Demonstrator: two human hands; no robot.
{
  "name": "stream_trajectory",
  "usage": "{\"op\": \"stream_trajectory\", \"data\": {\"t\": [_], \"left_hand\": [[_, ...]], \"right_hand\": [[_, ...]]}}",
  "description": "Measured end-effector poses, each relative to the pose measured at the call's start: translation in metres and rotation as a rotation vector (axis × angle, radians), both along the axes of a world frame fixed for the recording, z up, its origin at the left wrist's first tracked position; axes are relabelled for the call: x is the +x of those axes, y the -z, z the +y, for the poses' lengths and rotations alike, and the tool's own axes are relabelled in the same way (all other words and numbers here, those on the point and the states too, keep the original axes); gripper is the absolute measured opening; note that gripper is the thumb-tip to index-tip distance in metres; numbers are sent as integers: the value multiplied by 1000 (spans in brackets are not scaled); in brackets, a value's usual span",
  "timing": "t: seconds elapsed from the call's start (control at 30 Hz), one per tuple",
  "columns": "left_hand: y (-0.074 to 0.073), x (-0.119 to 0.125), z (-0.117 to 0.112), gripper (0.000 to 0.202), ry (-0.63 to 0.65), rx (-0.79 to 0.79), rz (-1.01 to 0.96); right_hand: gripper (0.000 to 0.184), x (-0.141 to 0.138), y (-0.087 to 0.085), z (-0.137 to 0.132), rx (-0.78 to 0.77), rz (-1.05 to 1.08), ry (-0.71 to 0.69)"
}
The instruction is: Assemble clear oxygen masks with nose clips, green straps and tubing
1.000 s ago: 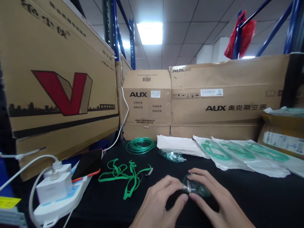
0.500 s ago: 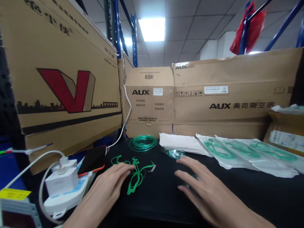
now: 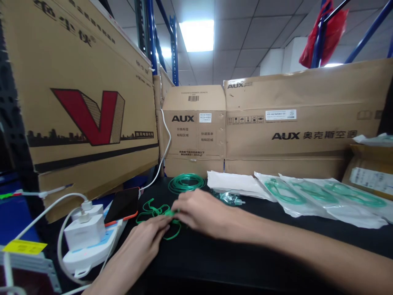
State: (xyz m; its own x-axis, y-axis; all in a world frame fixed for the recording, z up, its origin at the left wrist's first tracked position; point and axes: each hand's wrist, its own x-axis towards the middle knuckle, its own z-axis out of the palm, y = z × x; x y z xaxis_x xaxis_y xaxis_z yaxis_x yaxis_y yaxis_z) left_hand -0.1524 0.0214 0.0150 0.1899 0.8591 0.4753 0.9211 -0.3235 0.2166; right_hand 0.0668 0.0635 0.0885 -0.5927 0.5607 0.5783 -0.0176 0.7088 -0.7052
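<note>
A loose tangle of thin green elastic straps (image 3: pixel 153 210) lies on the black table (image 3: pixel 233 258). My left hand (image 3: pixel 149 233) rests at its near side, with fingers together and their tips closed on the straps. From the right, my right hand (image 3: pixel 202 211) reaches across, its bent fingers pinched on the straps beside the left fingertips. The right hand is slightly blurred and covers part of the tangle. Just behind it sits a coil of green tubing (image 3: pixel 186 182). A clear plastic mask (image 3: pixel 229 198) with a small spout lies beyond my right wrist.
White packets (image 3: pixel 307 205) with green tubing inside lie along the right, beside a folded white sheet (image 3: pixel 236 182). On the left are a power strip with white chargers (image 3: pixel 84 231) and a phone (image 3: pixel 123 205). Cardboard boxes (image 3: pixel 196 135) wall off the back.
My right hand has moved left from the table's right side to the straps, its fingers closing there. My left hand has stayed near the straps, which are now gathered and partly covered.
</note>
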Motion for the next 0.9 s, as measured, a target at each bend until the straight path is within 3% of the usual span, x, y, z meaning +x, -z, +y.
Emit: {"op": "stream_trajectory", "data": {"t": [0.13,0.2,0.27,0.37,0.5,0.63,0.7,0.8,0.9], "left_hand": [[6,-1,0,44,-81,-19,-15],[8,-4,3,44,-109,-11,-5],[8,-8,9,42,-122,7,23],[7,-15,19,41,-138,31,56],[1,-17,20,48,-152,47,70],[-16,4,5,47,-154,97,11],[-24,21,-1,44,-76,113,-26],[-28,48,-5,38,62,90,-50],[-23,72,-4,30,136,49,-45]], "right_hand": [[10,21,-45,27,149,3,118],[9,38,-64,34,175,54,200],[12,56,-77,35,179,100,251],[17,81,-82,30,152,116,279],[29,107,-65,18,29,-26,266],[34,130,-29,20,-122,-195,260],[37,141,-10,28,-168,-254,289],[42,153,10,36,-158,-319,410],[42,160,20,26,-60,-352,539]]}}
